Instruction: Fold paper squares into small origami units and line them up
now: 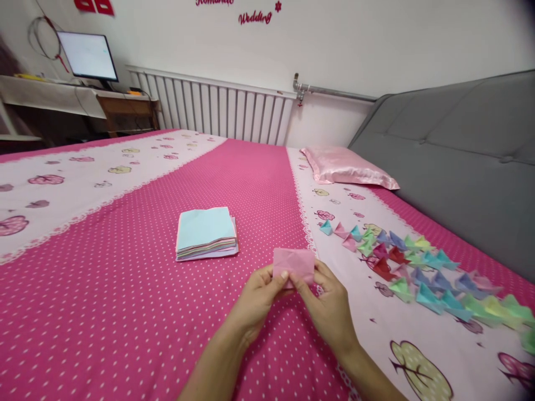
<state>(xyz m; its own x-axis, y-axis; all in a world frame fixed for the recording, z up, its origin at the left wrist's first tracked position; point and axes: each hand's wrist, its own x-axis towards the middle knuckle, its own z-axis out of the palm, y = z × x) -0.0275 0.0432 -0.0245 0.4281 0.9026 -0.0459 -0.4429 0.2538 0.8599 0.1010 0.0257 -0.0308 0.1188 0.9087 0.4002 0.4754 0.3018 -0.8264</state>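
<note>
Both my hands hold a pink folded paper (293, 263) just above the pink dotted bedsheet (125, 312). My left hand (259, 298) pinches its near left edge with thumb and fingers. On the near right edge my right hand (328, 303) pinches it the same way. A stack of coloured paper squares (206, 233), light blue on top, lies to the left of the hands. To the right, several folded paper shapes (418, 273) in many colours lie in rows on the pale part of the sheet.
A pink satin pillow (346, 166) lies by the grey padded headboard (460, 161) on the right. A white radiator (217, 108) runs along the far wall. At the far left a desk (125, 106) carries a monitor (88, 55).
</note>
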